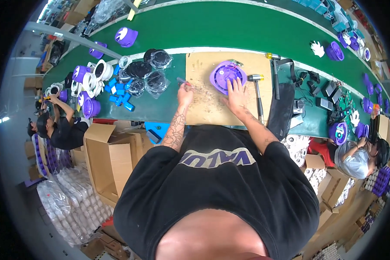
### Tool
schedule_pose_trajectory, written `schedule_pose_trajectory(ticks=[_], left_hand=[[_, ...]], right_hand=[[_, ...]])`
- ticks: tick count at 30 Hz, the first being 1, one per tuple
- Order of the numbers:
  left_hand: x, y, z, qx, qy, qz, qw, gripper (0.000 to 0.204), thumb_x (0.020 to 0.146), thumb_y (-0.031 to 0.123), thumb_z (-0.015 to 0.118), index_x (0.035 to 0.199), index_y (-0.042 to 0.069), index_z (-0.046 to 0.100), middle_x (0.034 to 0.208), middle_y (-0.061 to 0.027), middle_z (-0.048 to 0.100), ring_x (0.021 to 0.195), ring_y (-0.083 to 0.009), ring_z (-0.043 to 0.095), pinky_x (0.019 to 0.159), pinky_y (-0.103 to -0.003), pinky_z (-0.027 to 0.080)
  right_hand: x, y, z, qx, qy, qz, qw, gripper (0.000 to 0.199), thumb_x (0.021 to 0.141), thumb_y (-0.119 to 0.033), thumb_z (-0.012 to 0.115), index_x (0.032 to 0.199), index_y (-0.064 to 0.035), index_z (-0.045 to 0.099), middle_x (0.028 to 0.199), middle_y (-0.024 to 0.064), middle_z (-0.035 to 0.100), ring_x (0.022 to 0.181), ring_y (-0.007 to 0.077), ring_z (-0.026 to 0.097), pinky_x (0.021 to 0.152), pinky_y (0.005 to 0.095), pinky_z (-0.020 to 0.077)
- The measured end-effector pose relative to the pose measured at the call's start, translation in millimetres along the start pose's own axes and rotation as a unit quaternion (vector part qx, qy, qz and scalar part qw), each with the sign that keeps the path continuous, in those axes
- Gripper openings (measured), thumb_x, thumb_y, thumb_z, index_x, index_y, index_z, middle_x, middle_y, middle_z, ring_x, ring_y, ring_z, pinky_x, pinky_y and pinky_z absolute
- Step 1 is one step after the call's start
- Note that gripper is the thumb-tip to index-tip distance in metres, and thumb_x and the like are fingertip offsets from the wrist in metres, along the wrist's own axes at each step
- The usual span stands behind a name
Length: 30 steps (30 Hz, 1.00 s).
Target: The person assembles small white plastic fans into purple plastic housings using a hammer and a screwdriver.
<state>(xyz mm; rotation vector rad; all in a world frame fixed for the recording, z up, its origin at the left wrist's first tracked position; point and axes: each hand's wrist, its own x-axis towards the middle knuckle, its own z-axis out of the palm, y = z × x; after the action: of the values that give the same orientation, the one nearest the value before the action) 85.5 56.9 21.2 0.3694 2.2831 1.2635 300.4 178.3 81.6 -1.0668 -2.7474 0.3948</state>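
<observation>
On a worn tan cardboard sheet [210, 115] lies a round purple plastic housing [219, 78], its open inside facing up, with small wires and a green part at its far edge. My right hand [236, 97] rests on its near right side, fingers stretched out. To the left, at the cardboard's edge, my left hand [186, 94] is closed around a slim object [183, 81] with a reddish part and a dark end; its kind is too small to tell. Right of the housing lies a mallet [259, 95] with a yellow-faced head and dark handle.
Left are black round pieces in clear bags [156, 82], blue blocks [121, 93] and white rings [102, 69]. A second hammer [276, 80], black cables [305, 78] and green circuit boards [344, 104] lie right. Beyond runs a green conveyor [203, 26]. People work on both sides.
</observation>
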Motion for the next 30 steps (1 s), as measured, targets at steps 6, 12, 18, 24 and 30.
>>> schedule_pose_trajectory(ticks=[6, 12, 18, 24, 30], left_hand=[[-27, 16, 27, -0.002, -0.162, 0.092, 0.983, 0.060, 0.081, 0.015, 0.072, 0.135, 0.003, 0.047, 0.123, -0.0178, 0.061, 0.114, -0.0253, 0.059, 0.095, -0.034, 0.047], [-35, 37, 43, -0.107, -0.262, 0.158, 0.946, 0.068, 0.081, 0.017, 0.074, 0.140, 0.005, 0.043, 0.125, -0.0173, 0.058, 0.117, -0.0259, 0.055, 0.097, -0.036, 0.046], [-41, 63, 52, -0.260, -0.311, 0.075, 0.911, 0.083, 0.073, 0.019, 0.082, 0.140, 0.002, 0.036, 0.112, -0.0138, 0.058, 0.102, -0.0200, 0.057, 0.088, -0.035, 0.050], [-37, 56, 66, -0.233, -0.299, 0.063, 0.923, 0.074, 0.068, 0.013, 0.081, 0.130, 0.000, 0.041, 0.107, -0.0166, 0.059, 0.098, -0.0234, 0.060, 0.086, -0.035, 0.050], [-16, 29, 72, -0.257, -0.275, 0.017, 0.926, 0.071, 0.070, 0.002, 0.077, 0.129, 0.000, 0.038, 0.112, -0.0152, 0.055, 0.100, -0.0220, 0.058, 0.085, -0.034, 0.051]], right_hand=[[23, 3, -6, 0.102, -0.007, 0.041, 0.994, 0.068, 0.072, -0.028, 0.078, 0.126, 0.0044, 0.052, 0.126, 0.0240, 0.052, 0.135, 0.0381, 0.034, 0.109, 0.0482, 0.0300], [23, 2, -53, 0.375, -0.042, 0.211, 0.902, 0.057, 0.084, -0.029, 0.072, 0.120, 0.0106, 0.055, 0.107, 0.0187, 0.065, 0.097, 0.0228, 0.063, 0.090, 0.0299, 0.0458], [11, -1, -62, 0.562, -0.045, 0.250, 0.787, 0.040, 0.089, -0.017, 0.066, 0.122, 0.0048, 0.057, 0.102, 0.0090, 0.065, 0.088, 0.0135, 0.059, 0.081, 0.0266, 0.0471], [12, -7, -69, 0.498, -0.036, 0.250, 0.829, 0.042, 0.088, -0.015, 0.067, 0.123, 0.0054, 0.056, 0.103, 0.0100, 0.065, 0.087, 0.0139, 0.059, 0.082, 0.0263, 0.0463], [14, -7, -96, 0.466, 0.009, 0.257, 0.847, 0.044, 0.088, -0.018, 0.068, 0.122, 0.0070, 0.056, 0.105, 0.0125, 0.065, 0.091, 0.0155, 0.060, 0.083, 0.0276, 0.0464]])
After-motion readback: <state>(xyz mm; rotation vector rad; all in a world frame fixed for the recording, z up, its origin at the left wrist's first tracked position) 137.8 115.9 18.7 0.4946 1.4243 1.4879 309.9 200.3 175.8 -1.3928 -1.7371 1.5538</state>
